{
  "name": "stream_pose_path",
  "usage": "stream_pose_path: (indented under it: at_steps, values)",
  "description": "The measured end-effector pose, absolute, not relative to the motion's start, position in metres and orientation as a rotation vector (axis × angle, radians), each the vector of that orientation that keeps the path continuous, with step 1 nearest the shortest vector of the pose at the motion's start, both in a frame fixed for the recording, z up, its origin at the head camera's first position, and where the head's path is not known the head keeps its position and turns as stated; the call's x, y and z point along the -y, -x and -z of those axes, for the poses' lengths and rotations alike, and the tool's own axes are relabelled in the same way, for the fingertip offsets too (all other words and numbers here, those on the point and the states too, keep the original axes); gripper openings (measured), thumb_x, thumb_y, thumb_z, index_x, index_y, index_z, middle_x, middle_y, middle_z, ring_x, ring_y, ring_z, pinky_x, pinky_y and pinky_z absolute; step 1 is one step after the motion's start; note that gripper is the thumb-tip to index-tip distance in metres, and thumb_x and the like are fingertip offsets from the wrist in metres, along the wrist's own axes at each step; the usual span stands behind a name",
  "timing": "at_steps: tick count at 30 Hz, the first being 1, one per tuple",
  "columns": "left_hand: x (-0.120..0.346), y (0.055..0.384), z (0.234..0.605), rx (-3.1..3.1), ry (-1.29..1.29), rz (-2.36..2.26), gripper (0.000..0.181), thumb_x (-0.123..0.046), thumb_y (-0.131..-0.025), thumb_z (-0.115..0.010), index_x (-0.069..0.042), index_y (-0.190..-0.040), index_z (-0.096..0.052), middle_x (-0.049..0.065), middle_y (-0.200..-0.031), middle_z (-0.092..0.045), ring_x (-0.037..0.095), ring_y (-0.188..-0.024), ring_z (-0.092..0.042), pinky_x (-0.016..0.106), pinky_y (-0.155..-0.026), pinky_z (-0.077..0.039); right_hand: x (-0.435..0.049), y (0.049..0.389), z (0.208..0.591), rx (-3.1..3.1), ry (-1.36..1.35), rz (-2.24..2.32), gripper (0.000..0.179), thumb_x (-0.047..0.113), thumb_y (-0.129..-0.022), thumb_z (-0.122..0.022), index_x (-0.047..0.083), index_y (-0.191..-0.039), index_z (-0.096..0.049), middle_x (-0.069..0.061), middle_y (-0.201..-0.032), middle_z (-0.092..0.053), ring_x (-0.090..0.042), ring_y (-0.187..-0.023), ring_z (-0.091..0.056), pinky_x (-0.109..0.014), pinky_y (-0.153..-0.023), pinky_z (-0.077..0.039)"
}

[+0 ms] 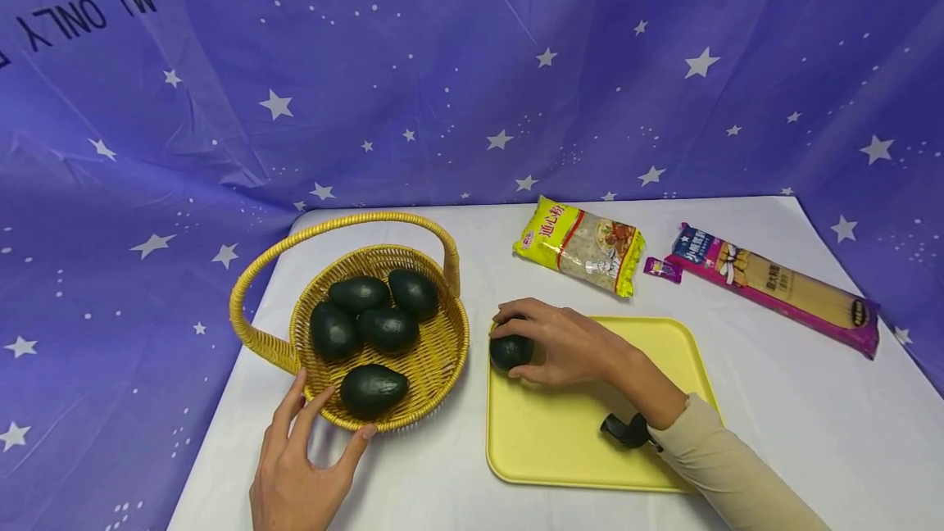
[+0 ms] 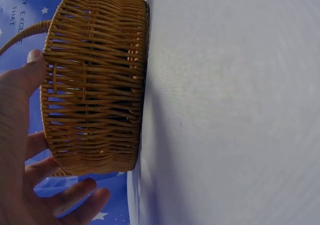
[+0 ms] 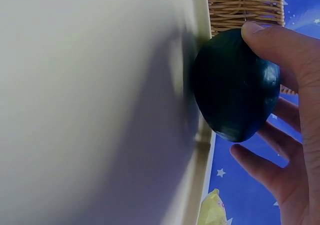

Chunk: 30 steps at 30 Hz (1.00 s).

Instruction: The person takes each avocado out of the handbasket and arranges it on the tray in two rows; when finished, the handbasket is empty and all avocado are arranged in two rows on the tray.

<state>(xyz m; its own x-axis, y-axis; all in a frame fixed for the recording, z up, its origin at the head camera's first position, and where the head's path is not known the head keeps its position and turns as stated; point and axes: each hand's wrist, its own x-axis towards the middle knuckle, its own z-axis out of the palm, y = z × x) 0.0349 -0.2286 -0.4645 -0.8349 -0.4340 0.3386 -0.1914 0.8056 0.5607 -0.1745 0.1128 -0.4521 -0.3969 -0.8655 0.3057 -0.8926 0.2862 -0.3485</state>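
Over the left side of the yellow tray (image 1: 560, 441), my right hand (image 1: 564, 342) grips a dark green avocado (image 1: 510, 352) between thumb and fingers. The right wrist view shows this avocado (image 3: 235, 85) close to the tray's rim, the thumb on one side of it. My left hand (image 1: 302, 457) touches the near rim of a yellow wicker basket (image 1: 435, 379) with its thumb and fingertips spread. Inside the basket lie several avocados (image 1: 374, 391), one apart at the near side. In the left wrist view, the thumb rests at the upper edge of the basket (image 2: 95, 85).
The basket's tall arched handle (image 1: 354, 220) rises above its far side. Behind the tray lie a yellow pasta packet (image 1: 583, 246), a small purple sachet (image 1: 663, 270) and a long spaghetti packet (image 1: 774, 289). A black device (image 1: 627, 431) sits below the right wrist. A starry purple cloth (image 1: 442, 88) hangs behind the white table.
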Motion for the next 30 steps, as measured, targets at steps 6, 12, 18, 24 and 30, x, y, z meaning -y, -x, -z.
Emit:
stream_pose_path:
  at_steps: [6,12,18,24,30]
  values:
    - [0.229,-0.035,0.466,2.513,-0.439,0.718,0.075,-0.041,-0.069,-0.103,-0.017,-0.134,-0.075,-0.003,-0.166,-0.049,0.036,-0.133,-0.060,0.066,-0.094,-0.054,-0.115,0.174,0.452,2.470,-1.693,-0.726,0.055,0.040,-0.090,-0.089,0.021,-0.138,-0.069,-0.004,-0.150,-0.058,-0.020,-0.138,-0.058,-0.040,-0.100,-0.061]
    - [0.229,-0.035,0.465,2.513,-0.443,0.716,0.075,-0.041,-0.068,-0.103,-0.016,-0.133,-0.075,-0.003,-0.166,-0.049,0.036,-0.133,-0.060,0.066,-0.094,-0.054,-0.116,0.175,0.453,2.436,-1.699,-0.724,0.056,0.038,-0.090,-0.089,0.020,-0.138,-0.069,-0.006,-0.150,-0.058,-0.020,-0.137,-0.059,-0.041,-0.102,-0.060]
    - [0.228,-0.035,0.465,2.519,-0.447,0.717,0.075,-0.041,-0.069,-0.103,-0.016,-0.134,-0.075,-0.002,-0.166,-0.049,0.036,-0.133,-0.060,0.066,-0.094,-0.054,-0.115,0.175,0.451,2.421,-1.699,-0.720,0.055,0.039,-0.090,-0.089,0.021,-0.138,-0.069,-0.005,-0.150,-0.059,-0.020,-0.138,-0.059,-0.042,-0.107,-0.058]
    - [0.228,-0.035,0.464,2.530,-0.462,0.724,0.077,-0.043,-0.070,-0.102,-0.015,-0.136,-0.074,-0.002,-0.166,-0.049,0.036,-0.135,-0.059,0.066,-0.096,-0.054,-0.111,0.173,0.446,2.395,-1.705,-0.715,0.052,0.039,-0.091,-0.088,0.019,-0.136,-0.071,-0.004,-0.147,-0.063,-0.019,-0.137,-0.060,-0.042,-0.111,-0.055]
    - [0.228,-0.036,0.461,2.543,-0.502,0.711,0.081,-0.046,-0.069,-0.102,-0.018,-0.139,-0.072,-0.001,-0.166,-0.050,0.037,-0.136,-0.058,0.068,-0.097,-0.053,-0.107,0.172,0.441,2.367,-1.705,-0.716,0.049,0.038,-0.093,-0.086,0.019,-0.136,-0.071,-0.001,-0.146,-0.064,-0.018,-0.135,-0.061,-0.041,-0.110,-0.055]
